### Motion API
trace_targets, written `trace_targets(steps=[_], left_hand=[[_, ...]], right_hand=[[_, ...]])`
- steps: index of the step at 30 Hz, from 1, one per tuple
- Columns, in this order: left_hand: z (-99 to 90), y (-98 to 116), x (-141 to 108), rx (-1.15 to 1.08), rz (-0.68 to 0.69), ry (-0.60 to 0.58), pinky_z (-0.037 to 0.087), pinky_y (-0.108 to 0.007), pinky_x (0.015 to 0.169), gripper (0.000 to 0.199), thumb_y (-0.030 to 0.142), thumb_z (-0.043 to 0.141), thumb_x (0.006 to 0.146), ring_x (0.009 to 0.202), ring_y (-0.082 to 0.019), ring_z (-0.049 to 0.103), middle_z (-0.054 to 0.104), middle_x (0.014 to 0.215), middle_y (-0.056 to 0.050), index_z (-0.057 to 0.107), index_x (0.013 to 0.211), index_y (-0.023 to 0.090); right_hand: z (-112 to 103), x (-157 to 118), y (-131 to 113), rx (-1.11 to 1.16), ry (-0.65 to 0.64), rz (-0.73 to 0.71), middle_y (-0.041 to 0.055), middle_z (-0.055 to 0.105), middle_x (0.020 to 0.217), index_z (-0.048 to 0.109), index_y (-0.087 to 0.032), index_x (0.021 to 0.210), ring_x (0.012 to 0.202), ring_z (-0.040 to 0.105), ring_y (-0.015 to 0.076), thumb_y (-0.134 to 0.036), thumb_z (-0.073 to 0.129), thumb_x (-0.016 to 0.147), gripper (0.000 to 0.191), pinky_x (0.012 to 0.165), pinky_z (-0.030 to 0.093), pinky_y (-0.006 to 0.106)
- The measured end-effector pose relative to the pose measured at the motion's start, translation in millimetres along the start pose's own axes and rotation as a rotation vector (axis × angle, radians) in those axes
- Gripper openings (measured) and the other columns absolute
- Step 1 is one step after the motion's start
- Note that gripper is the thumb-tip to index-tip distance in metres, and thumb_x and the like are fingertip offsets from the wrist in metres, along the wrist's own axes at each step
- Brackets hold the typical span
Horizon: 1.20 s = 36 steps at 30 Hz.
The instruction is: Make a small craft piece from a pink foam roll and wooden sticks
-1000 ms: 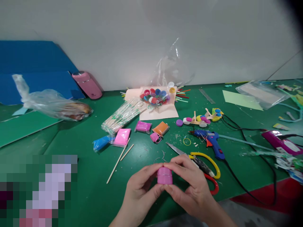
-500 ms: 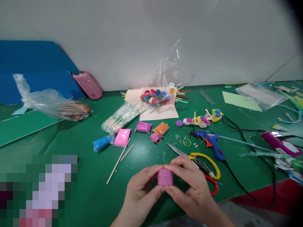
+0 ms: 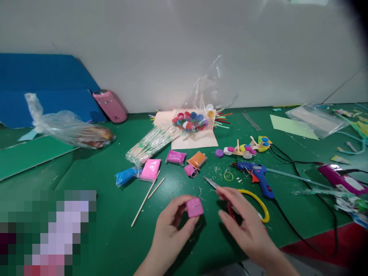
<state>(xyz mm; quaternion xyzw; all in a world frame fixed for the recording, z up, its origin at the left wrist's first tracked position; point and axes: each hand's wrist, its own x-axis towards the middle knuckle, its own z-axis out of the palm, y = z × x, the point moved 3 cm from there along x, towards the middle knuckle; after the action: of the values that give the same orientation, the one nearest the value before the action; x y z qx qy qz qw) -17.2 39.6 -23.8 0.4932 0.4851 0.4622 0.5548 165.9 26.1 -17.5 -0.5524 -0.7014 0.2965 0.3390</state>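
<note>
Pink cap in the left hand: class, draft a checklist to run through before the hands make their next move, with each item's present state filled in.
1. Pink cap held by the left hand: ok, its fingers grip it above the table.
2. Right hand off the cap: ok, fingers apart.
3. Scissors clear of the right hand: not ok, the hand covers part of them; contact is unclear.
4. Glue gun apart from both hands: ok, it lies beyond the scissors.
5. Glue gun's tip cool: cannot tell.
6. Cap's halves firmly joined: cannot tell, only a line shows.
</note>
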Motion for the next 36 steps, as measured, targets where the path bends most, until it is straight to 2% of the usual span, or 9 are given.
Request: trace_targets(steps=[6, 11, 14, 19, 22, 25, 30, 32, 36], left_hand=[[-3.3, -10.5, 7.4, -0.179, -0.07, 0.005, 0.047, -0.022, 0.068, 0.026, 0.015, 0.067, 0.064, 0.076, -0.016, 0.061, 0.063, 0.084, -0.003, 0.058, 0.089, 0.02], [8.2, -4.8, 19.8, -0.382, -0.155, -0.124, 0.048, -0.025, 0.066, 0.029, 0.017, 0.068, 0.065, 0.069, -0.017, 0.063, 0.063, 0.08, -0.004, 0.056, 0.091, 0.018], [14.8, 0.0, 29.9, -0.522, -0.201, -0.184, 0.047, -0.024, 0.064, 0.03, 0.018, 0.067, 0.066, 0.065, -0.016, 0.063, 0.063, 0.08, -0.003, 0.056, 0.093, 0.017], [19.9, -2.7, 45.0, -0.715, -0.244, -0.271, 0.045, -0.024, 0.064, 0.028, 0.022, 0.061, 0.073, 0.063, -0.013, 0.06, 0.063, 0.081, -0.006, 0.056, 0.099, 0.015], [19.8, -8.9, 48.9, -0.795, -0.263, -0.322, 0.044, -0.024, 0.064, 0.023, 0.022, 0.055, 0.077, 0.063, -0.012, 0.058, 0.063, 0.083, -0.008, 0.057, 0.098, 0.012], [18.4, -14.9, 50.8, -0.876, -0.285, -0.34, 0.043, -0.024, 0.063, 0.02, 0.022, 0.051, 0.08, 0.062, -0.012, 0.058, 0.063, 0.081, -0.009, 0.059, 0.095, 0.011], [14.8, -19.5, 53.1, -0.962, -0.302, -0.345, 0.041, -0.023, 0.06, 0.022, 0.022, 0.049, 0.081, 0.059, -0.011, 0.056, 0.063, 0.077, -0.009, 0.059, 0.095, 0.01], [13.1, -20.5, 52.6, -0.96, -0.31, -0.351, 0.041, -0.022, 0.059, 0.023, 0.022, 0.05, 0.08, 0.058, -0.011, 0.055, 0.063, 0.077, -0.009, 0.06, 0.097, 0.009], [10.3, -22.2, 49.9, -0.922, -0.292, -0.363, 0.039, -0.021, 0.053, 0.025, 0.02, 0.053, 0.078, 0.055, -0.011, 0.054, 0.061, 0.075, -0.008, 0.06, 0.099, 0.009]], right_hand=[[-41.3, -25.3, 59.8, -0.332, 0.119, 0.14, 0.0096, 0.05, 0.107, 0.046, -0.021, 0.11, 0.097, 0.051, 0.0236, -0.027, 0.044, 0.081, 0.029, 0.081, 0.045, 0.04], [-75.7, -18.6, 97.6, -0.551, 0.361, 0.362, 0.012, 0.05, 0.102, 0.048, -0.016, 0.106, 0.094, 0.05, 0.0258, -0.036, 0.047, 0.074, 0.038, 0.079, 0.044, 0.038], [-83.1, -0.5, 115.1, -0.55, 0.358, 0.433, 0.0132, 0.053, 0.096, 0.049, -0.012, 0.104, 0.09, 0.052, 0.0272, -0.038, 0.05, 0.069, 0.044, 0.077, 0.043, 0.038], [-91.4, 18.0, 129.6, -0.466, 0.309, 0.554, 0.0071, 0.061, 0.076, 0.057, -0.017, 0.091, 0.065, 0.057, 0.024, -0.039, 0.052, 0.064, 0.035, 0.059, 0.043, 0.034], [-98.0, 15.6, 122.0, -0.34, 0.264, 0.574, 0.0035, 0.06, 0.061, 0.058, -0.018, 0.078, 0.058, 0.056, 0.0221, -0.04, 0.051, 0.065, 0.026, 0.054, 0.042, 0.032], [-95.7, 8.8, 99.9, -0.126, 0.185, 0.55, 0.0018, 0.063, 0.062, 0.055, -0.018, 0.081, 0.06, 0.059, 0.0187, -0.042, 0.045, 0.074, 0.026, 0.054, 0.045, 0.027], [-65.2, 4.0, 49.0, 0.665, 0.113, 0.582, -0.0023, 0.057, 0.055, 0.049, -0.019, 0.1, 0.048, 0.05, 0.0118, -0.042, 0.054, 0.075, 0.034, 0.043, 0.039, 0.02], [-53.6, 5.5, 31.4, 0.738, 0.047, 0.492, -0.0022, 0.056, 0.056, 0.051, -0.019, 0.096, 0.05, 0.049, 0.0108, -0.039, 0.055, 0.076, 0.029, 0.046, 0.04, 0.019], [-44.1, 1.9, 15.7, 0.614, -0.069, 0.368, 0.0011, 0.06, 0.067, 0.051, -0.021, 0.098, 0.059, 0.054, 0.0133, -0.033, 0.054, 0.079, 0.023, 0.056, 0.047, 0.023]])
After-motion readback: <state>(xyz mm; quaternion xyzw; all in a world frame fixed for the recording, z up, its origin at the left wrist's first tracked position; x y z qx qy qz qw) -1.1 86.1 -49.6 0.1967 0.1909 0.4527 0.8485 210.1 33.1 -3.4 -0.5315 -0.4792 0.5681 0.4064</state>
